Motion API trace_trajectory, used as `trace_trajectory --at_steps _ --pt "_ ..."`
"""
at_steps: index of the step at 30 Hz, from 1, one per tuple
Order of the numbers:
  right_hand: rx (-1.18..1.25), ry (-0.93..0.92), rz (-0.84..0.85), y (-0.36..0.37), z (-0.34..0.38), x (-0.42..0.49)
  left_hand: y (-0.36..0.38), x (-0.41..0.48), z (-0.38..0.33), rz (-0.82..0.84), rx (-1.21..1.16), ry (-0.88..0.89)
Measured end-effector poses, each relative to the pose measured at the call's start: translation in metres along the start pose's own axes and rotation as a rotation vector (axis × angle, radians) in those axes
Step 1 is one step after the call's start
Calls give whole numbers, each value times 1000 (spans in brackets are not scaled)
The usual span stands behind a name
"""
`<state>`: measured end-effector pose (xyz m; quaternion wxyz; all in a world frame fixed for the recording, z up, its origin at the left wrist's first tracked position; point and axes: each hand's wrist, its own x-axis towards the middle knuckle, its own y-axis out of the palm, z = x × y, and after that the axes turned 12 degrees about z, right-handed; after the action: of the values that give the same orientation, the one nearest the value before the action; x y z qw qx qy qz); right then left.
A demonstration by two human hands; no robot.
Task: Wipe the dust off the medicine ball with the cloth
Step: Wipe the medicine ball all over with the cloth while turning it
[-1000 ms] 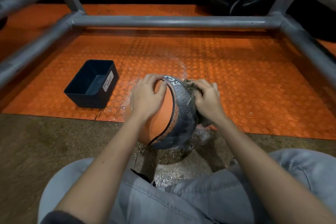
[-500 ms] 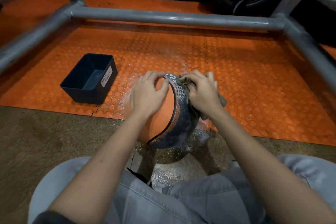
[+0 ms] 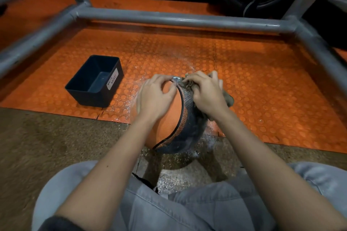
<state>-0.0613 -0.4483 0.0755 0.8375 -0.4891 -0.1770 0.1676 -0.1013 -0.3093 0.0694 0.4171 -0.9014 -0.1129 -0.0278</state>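
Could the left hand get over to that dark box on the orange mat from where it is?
Probably yes. The box sits left of the medicine ball with only mat between, so nothing blocks the left hand; it would have to let go of the ball, though.

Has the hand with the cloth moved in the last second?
Yes. The right hand with the cloth slid up the medicine ball's dark side toward the white label at its top.

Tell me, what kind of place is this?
Probably a gym or workout room. There is an orange studded rubber floor, a grey metal pipe frame, and a medicine ball on the ground.
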Motion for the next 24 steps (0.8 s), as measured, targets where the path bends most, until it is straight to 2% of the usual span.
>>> trace_trajectory --at_steps 4,7,11,15,21,24 --pt "77 -75 -124 14 8 -47 -2 5 1 -20 -26 -40" --pt "59 -137 -118 30 10 -87 -1 7 1 -12 -20 -33" --pt "92 -69 -95 12 7 -46 -2 0 0 27 -10 17" --pt "47 23 -16 3 1 -1 -3 -4 0 -5 -14 1" --pt "59 -108 -147 28 13 -78 -4 3 5 -19 -55 -31" --pt "80 -92 -150 21 12 -68 -3 -3 3 -7 -31 6"
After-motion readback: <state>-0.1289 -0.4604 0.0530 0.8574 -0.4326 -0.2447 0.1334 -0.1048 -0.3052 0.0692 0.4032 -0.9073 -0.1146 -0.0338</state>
